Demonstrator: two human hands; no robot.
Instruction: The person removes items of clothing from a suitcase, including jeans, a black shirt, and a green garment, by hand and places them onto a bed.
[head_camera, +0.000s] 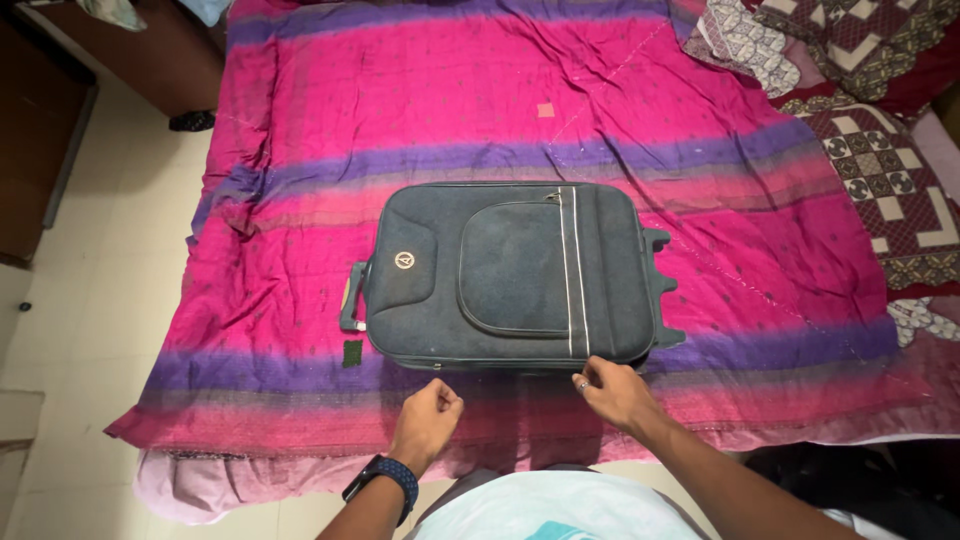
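Seen from above, looking down at a person's two bare hands at the near edge of a bed. The left hand (428, 412), with a dark watch (382, 477) on its wrist, is curled into a loose fist just short of a suitcase, holding nothing that can be seen. The right hand (612, 392), wearing a ring, has its fingertips pinched at the near edge of the suitcase (505, 272), seemingly on the zip line; whether a zip pull is gripped is too small to tell.

The suitcase is dark grey-blue soft fabric, lying flat and closed on the bed, front pocket facing up, carry handle (351, 297) to the left, wheels (660, 290) to the right.

To work that edge well, the free hand would likely need to steady the case.

A wrinkled pink and purple striped bedspread (300, 150) covers the bed. A small dark green scrap (352, 353) lies just beside the handle. Patterned quilts (880, 170) sit to the right, well apart. Pale tiled floor (110, 300) and dark wooden furniture (40, 130) are on the left. Nothing blocks the hands.
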